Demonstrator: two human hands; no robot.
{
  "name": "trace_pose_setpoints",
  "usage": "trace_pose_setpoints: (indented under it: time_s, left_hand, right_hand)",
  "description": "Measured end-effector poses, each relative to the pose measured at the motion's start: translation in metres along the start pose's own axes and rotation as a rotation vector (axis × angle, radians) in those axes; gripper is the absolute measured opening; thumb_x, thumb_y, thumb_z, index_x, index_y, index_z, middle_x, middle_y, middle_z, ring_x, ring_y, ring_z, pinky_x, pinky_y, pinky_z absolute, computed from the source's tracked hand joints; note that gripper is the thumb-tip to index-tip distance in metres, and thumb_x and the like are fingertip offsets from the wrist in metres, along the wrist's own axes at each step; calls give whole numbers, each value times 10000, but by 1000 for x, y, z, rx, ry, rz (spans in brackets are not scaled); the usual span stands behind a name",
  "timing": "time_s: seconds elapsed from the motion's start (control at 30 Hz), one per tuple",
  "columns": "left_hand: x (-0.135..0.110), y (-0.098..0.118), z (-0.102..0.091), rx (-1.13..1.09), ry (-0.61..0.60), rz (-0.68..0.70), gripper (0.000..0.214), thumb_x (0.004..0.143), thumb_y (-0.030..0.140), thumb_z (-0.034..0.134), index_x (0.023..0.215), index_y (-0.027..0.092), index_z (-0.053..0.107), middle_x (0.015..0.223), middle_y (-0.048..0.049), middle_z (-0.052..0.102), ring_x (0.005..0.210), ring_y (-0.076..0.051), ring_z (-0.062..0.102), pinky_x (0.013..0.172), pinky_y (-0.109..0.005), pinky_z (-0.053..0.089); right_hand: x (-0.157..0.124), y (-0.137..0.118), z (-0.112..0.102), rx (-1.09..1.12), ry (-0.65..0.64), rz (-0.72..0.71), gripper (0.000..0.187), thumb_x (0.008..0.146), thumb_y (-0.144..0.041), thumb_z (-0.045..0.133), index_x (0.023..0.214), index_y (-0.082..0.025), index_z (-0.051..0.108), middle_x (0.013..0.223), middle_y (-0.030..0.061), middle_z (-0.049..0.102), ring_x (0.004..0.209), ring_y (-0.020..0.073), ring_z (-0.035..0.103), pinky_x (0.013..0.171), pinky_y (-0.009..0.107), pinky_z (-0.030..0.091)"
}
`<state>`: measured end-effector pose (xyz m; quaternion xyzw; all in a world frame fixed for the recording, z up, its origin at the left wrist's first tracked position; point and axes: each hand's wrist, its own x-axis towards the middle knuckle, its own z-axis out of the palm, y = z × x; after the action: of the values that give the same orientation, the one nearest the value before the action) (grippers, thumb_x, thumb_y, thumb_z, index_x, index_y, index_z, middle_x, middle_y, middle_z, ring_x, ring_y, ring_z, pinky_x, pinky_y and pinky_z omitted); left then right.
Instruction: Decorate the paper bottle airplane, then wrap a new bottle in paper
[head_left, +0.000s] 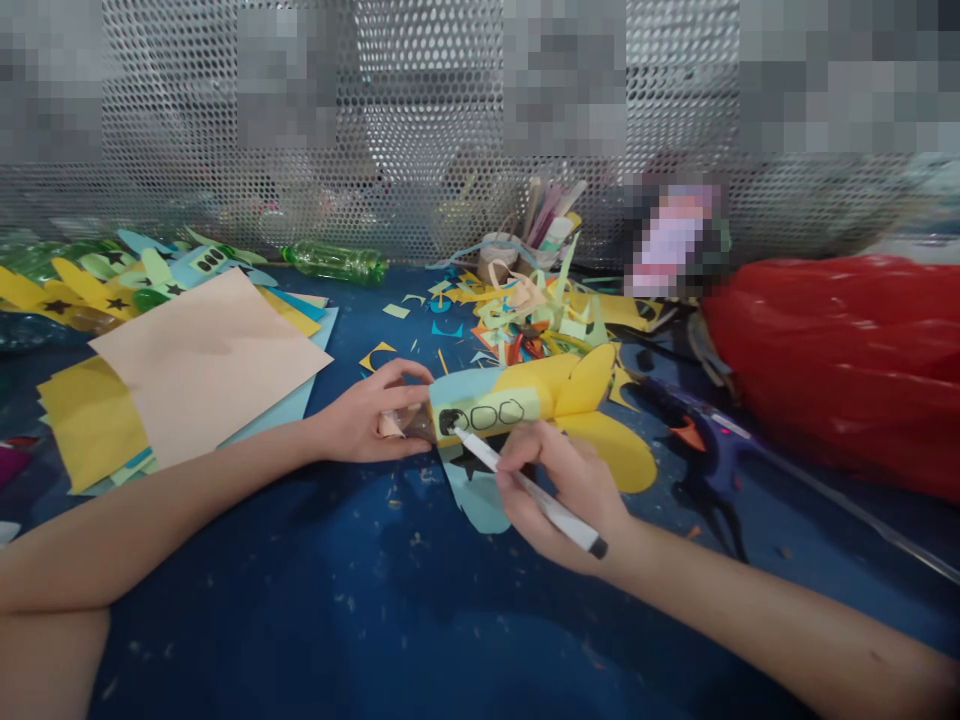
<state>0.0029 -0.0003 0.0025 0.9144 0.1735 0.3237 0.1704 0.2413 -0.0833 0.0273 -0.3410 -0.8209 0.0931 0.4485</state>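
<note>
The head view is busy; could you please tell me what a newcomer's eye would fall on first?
Probably the large, shiny red bundle at the right edge. Next the centre, where the right hand holds a white marker to a blue-and-yellow paper craft, gripped at its left end by the left hand. Behind it lies a heap of paper scraps.

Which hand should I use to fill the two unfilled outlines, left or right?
Probably the right hand: it holds the white marker, tip at the blackened shape beside those outlines. The left hand holds the paper craft at its clear end.
</note>
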Motion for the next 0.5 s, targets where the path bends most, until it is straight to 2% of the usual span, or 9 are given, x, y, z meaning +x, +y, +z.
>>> trace_pose_setpoints:
  time_s: [0.27, 0.5]
  left_hand:
    - [0, -1, 1, -5, 6, 3, 521, 813, 365, 704, 1292, 251, 534, 1209, -133, 515, 1129, -264, 543, 918, -411, 523]
    - [0, -1, 0, 9, 6, 10, 523, 809, 351, 708, 1288, 223, 541, 1214, -148, 521, 1124, -271, 550, 927, -419, 513]
  right_hand:
    - [0, 0, 0, 7, -12, 1, 145, 717, -93, 501, 737, -227, 450, 555, -46, 547, 447, 105, 513, 444, 223, 417]
    - [0, 0, -1, -13, 11, 25, 139, 713, -93, 487, 723, -226, 450, 549, -42, 563, 433, 104, 518, 432, 219, 415]
